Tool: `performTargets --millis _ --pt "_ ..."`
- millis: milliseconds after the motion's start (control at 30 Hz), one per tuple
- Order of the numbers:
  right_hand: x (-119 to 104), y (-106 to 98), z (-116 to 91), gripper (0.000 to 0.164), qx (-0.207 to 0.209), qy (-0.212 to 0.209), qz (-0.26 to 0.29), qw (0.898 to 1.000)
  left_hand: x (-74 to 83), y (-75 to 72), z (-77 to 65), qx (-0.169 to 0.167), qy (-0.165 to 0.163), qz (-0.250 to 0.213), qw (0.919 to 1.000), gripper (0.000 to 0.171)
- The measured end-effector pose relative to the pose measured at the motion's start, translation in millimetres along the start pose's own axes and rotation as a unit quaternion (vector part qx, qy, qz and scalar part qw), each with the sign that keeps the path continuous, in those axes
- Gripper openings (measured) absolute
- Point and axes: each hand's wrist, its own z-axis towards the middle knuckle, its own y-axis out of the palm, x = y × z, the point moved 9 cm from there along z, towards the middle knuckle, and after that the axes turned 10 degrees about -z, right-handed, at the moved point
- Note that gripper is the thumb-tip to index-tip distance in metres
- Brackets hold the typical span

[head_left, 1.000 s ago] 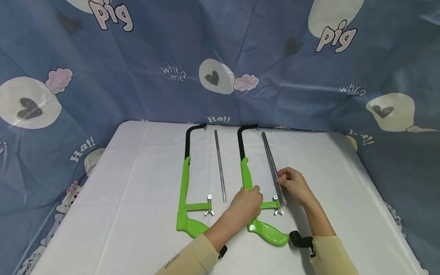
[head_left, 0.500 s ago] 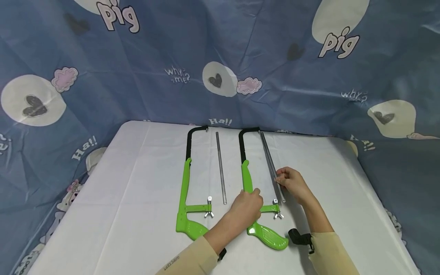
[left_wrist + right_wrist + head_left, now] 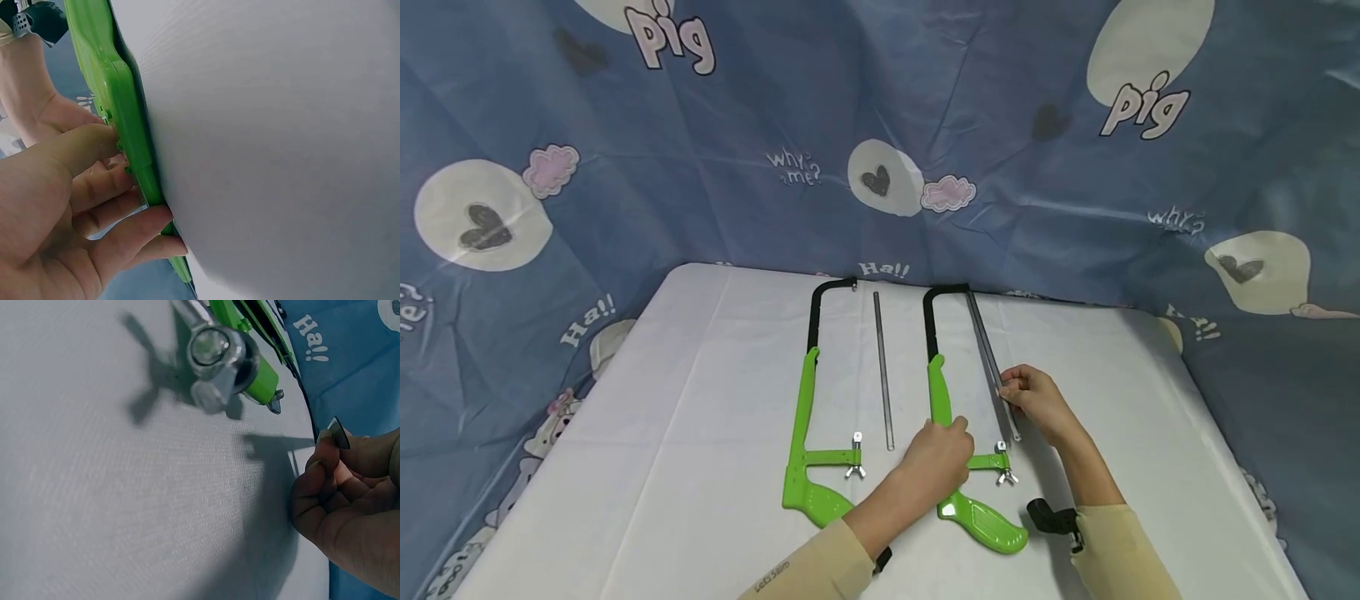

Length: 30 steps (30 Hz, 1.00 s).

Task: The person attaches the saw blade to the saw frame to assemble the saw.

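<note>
At 1 o'clock from L hand [image 3: 937, 452], R hand [image 3: 1036, 405] fingers pinch blade [image 3: 988, 350] — top end at gripped saw [image 3: 938, 392], unclear if hooked, btm unfixed; L fingers clamp saw; 9 o'clock saw [image 3: 803, 408] w/o blade

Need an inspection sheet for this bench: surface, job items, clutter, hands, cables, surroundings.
Surface: white cover, faint creases.
Job items: left saw frame and right saw frame, both green and black, lying side by side; loose blade between them; held blade with its far end at the right frame's black tip, seating can't be told.
Clutter: nothing seen.
Hands: left hand grips the right saw frame; right hand pinches the held blade near its near end.
Cables: nothing seen.
Surroundings: blue printed sheet behind and beside the table; black wrist device at the right wrist.
</note>
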Motion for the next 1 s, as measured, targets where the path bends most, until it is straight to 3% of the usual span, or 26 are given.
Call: performTargets --millis 1000 --pt "8.9 0.9 5.4 0.034 -0.019 0.017 0.011 1.0 1.0 -0.9 -1.0 0.008 0.005 0.018 0.9998 0.018"
